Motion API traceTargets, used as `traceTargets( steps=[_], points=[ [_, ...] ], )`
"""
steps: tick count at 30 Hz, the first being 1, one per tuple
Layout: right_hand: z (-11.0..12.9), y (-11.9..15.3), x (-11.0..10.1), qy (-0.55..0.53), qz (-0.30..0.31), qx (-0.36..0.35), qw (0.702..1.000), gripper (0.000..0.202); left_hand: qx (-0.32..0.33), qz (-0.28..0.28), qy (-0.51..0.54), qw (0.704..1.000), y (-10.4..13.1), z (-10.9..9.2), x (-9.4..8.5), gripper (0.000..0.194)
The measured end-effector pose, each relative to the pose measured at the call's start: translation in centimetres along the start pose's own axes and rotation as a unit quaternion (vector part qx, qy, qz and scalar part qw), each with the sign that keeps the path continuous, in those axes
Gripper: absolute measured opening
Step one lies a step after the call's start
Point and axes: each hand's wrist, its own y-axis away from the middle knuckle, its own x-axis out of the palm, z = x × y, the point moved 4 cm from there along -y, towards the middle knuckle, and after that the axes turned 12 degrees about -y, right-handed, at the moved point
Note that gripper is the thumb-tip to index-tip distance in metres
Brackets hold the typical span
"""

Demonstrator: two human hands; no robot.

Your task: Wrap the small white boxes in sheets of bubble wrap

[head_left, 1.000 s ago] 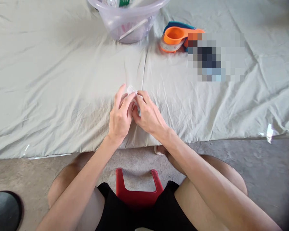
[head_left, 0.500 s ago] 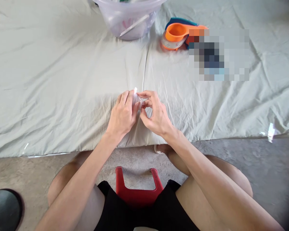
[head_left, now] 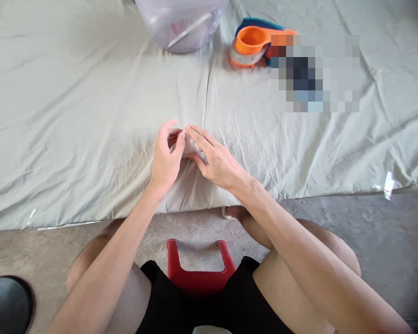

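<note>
A small clear plastic packet (head_left: pixel 192 148), shiny and crinkled, is between my hands just above the cloth near the table's front edge. My right hand (head_left: pixel 218 160) holds it from the right, with fingers across its far side and the thumb at its near edge. My left hand (head_left: pixel 166 155) is curled at the packet's left end, its thumb tip pressed against the upper left corner. Some left fingers are blurred and partly hidden behind the thumb. What the packet contains cannot be made out.
A grey-green cloth (head_left: pixel 107 116) covers the table. Toward the back stand a translucent purple tub (head_left: pixel 188 28) and an orange tape dispenser (head_left: pixel 252 39), beside a pixelated patch. Shiny tape scraps (head_left: pixel 389 185) cling to the front edge. A red stool (head_left: pixel 202 278) is below me.
My right hand has gone from pinching at the packet's right side to laying its fingers over it. My left hand has turned and drawn back to the left end. The view has shifted slightly.
</note>
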Motion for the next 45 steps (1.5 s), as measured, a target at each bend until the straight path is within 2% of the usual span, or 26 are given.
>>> traceTargets(
  steps=[2,4,7,9,13,17,21,23,25,29,31,33,35,37,40,42,45],
  points=[
    [0.0,-0.1,0.0,-0.003,-0.010,0.002,1.000,0.061,0.039,-0.042,-0.029,0.998,0.6,-0.3,-0.3,0.031],
    [-0.1,-0.4,-0.2,-0.011,-0.021,0.001,1.000,0.056,0.108,-0.057,-0.101,0.987,1.3,-0.9,-0.3,0.024],
    [-0.5,-0.9,-0.6,-0.026,-0.032,0.003,0.999,0.052,0.201,-0.041,-0.190,0.960,2.3,-1.7,-0.1,0.029],
    [-0.9,-1.2,-0.8,-0.027,-0.033,0.009,0.999,0.056,0.233,-0.022,-0.206,0.950,2.7,-1.8,-0.1,0.038],
    [-1.6,-1.2,-1.1,-0.018,-0.046,0.018,0.999,0.060,0.229,0.032,-0.197,0.953,2.6,-0.9,-0.7,0.048],
    [-1.7,-0.8,-1.4,-0.041,-0.018,0.016,0.999,0.064,0.240,0.064,-0.197,0.948,1.9,-0.2,-1.4,0.049],
    [-1.5,0.1,-2.1,-0.079,0.012,0.035,0.996,0.081,0.255,0.083,-0.234,0.935,1.4,-0.4,-1.2,0.052],
    [-1.1,0.6,-2.9,-0.091,0.007,0.046,0.995,0.082,0.243,0.098,-0.256,0.931,1.1,-0.6,-1.0,0.052],
    [-0.4,1.0,-4.4,-0.073,-0.036,0.050,0.995,0.070,0.226,0.109,-0.272,0.929,0.8,-0.9,-0.8,0.050],
    [2.8,2.1,-8.8,0.056,-0.184,0.051,0.980,0.036,0.209,0.107,-0.270,0.934,0.3,-1.2,-0.7,0.045],
    [4.6,3.6,-10.4,0.115,-0.205,0.072,0.969,0.026,0.214,0.105,-0.257,0.937,0.1,-1.1,-0.8,0.047],
    [5.8,6.2,-10.9,0.160,-0.170,0.119,0.965,0.021,0.212,0.113,-0.247,0.939,0.0,-0.9,-0.8,0.048],
    [6.2,9.9,-10.3,0.202,-0.119,0.171,0.957,0.020,0.201,0.120,-0.245,0.941,0.1,-0.7,-0.8,0.048],
    [6.1,13.9,-9.1,0.261,-0.091,0.202,0.940,0.031,0.190,0.122,-0.251,0.941,0.2,-0.7,-0.9,0.052],
    [5.5,18.5,-7.4,0.372,-0.072,0.188,0.906,0.044,0.177,0.124,-0.261,0.941,0.3,-0.9,-0.9,0.057],
    [4.6,19.9,-6.9,0.402,-0.050,0.189,0.894,0.048,0.165,0.129,-0.262,0.942,0.2,-1.1,-0.9,0.059],
    [3.5,20.5,-7.4,0.406,-0.025,0.178,0.896,0.049,0.152,0.134,-0.256,0.945,0.1,-1.1,-0.9,0.063]
  ],
)
